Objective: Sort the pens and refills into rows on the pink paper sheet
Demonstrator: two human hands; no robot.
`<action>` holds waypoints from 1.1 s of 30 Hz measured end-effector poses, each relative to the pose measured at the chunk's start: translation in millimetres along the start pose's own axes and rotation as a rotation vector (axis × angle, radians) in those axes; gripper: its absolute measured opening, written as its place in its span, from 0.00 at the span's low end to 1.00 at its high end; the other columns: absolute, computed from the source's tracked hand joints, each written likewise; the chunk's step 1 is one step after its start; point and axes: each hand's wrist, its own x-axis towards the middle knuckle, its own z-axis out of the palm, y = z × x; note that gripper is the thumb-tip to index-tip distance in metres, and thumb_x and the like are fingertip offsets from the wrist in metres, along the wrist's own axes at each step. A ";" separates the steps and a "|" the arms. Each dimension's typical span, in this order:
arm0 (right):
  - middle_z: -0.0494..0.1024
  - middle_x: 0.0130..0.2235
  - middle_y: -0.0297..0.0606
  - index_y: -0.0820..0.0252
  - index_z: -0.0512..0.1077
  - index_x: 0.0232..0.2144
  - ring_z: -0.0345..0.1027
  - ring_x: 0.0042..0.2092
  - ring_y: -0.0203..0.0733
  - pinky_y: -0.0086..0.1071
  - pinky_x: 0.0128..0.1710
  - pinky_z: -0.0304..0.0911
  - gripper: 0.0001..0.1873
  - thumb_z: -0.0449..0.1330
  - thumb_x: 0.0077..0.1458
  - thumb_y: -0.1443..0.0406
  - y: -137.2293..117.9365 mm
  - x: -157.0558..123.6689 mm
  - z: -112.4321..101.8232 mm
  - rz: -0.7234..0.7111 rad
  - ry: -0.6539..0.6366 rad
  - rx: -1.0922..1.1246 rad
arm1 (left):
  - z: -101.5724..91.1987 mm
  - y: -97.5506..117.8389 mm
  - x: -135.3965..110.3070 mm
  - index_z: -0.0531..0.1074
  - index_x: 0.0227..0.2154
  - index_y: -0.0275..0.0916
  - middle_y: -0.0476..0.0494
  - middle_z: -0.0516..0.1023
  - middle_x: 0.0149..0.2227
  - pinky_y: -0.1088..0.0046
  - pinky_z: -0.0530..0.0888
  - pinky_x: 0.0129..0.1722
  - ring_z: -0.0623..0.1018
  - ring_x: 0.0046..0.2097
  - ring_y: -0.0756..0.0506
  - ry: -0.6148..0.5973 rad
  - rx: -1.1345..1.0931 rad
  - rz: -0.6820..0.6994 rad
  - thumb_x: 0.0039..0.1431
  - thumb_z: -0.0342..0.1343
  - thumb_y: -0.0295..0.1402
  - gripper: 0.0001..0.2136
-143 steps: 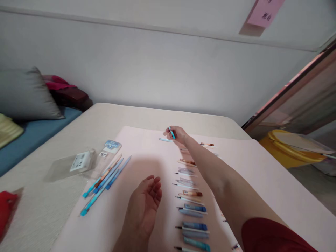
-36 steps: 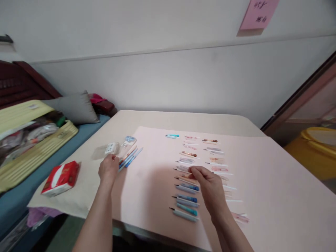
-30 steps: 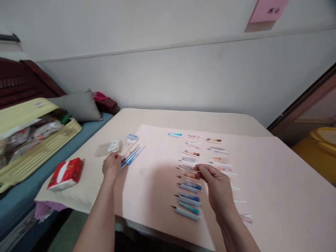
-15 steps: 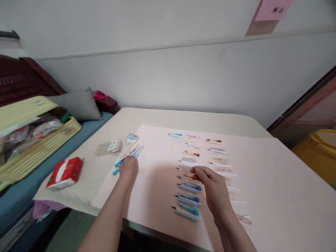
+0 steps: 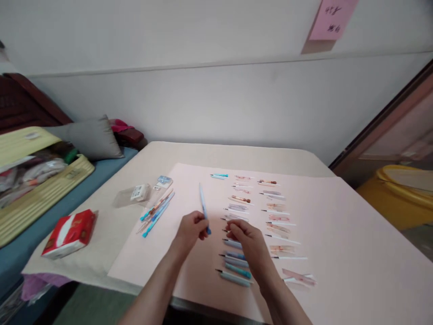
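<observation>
My left hand is closed around the lower end of a light blue pen, which points up and away over the pink sheet. Just to its right, my right hand hovers with curled fingers near the pen's tip; whether it touches the pen is unclear. Under my right hand run rows of pen caps and refills, laid out in pairs. A small bundle of pens lies at the sheet's left edge.
A clear plastic box and a small blue packet lie on the beige table by the bundle. A red tissue pack sits near the left edge. A yellow suitcase, a grey pillow and a yellow bin flank the table.
My left hand reached to the pen bundle, took one blue pen and carried it to the middle beside my right hand. The right hand drew back from the far row earlier.
</observation>
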 end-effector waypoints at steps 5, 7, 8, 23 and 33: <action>0.69 0.23 0.33 0.63 0.72 0.32 0.61 0.22 0.34 0.29 0.23 0.59 0.18 0.57 0.50 0.53 10.2 -3.2 17.3 0.069 -0.110 0.271 | 51.9 14.9 -25.5 0.68 0.25 0.35 0.49 0.70 0.18 0.76 0.65 0.21 0.68 0.19 0.51 -0.169 -0.311 0.001 0.50 0.54 0.35 0.08; 0.66 0.20 0.30 0.63 0.71 0.30 0.56 0.20 0.31 0.27 0.18 0.53 0.17 0.58 0.49 0.53 14.7 -3.8 20.8 0.102 -0.085 0.342 | 58.5 16.2 -28.3 0.69 0.26 0.35 0.48 0.71 0.19 0.76 0.65 0.21 0.70 0.21 0.51 -0.183 -0.289 0.007 0.50 0.54 0.35 0.07; 0.65 0.20 0.30 0.63 0.71 0.30 0.55 0.19 0.30 0.26 0.17 0.51 0.17 0.60 0.47 0.54 16.4 -3.9 21.3 0.120 -0.048 0.366 | 59.4 16.5 -28.8 0.70 0.27 0.35 0.46 0.73 0.21 0.76 0.66 0.22 0.71 0.23 0.50 -0.206 -0.265 0.022 0.50 0.54 0.35 0.07; 0.75 0.25 0.39 0.64 0.69 0.31 0.65 0.22 0.33 0.26 0.23 0.56 0.14 0.55 0.54 0.57 5.2 -23.8 21.6 0.333 -0.365 0.529 | 19.6 22.6 -18.1 0.72 0.35 0.33 0.36 0.76 0.36 0.74 0.69 0.31 0.75 0.38 0.45 -0.199 -0.939 -0.061 0.51 0.58 0.34 0.10; 0.68 0.15 0.31 0.62 0.66 0.26 0.54 0.15 0.29 0.24 0.17 0.48 0.13 0.53 0.54 0.58 5.1 -23.9 24.9 0.164 -0.334 0.354 | 31.2 24.7 -22.0 0.71 0.36 0.34 0.41 0.76 0.31 0.75 0.69 0.26 0.75 0.31 0.47 -0.200 -0.980 -0.062 0.52 0.58 0.34 0.11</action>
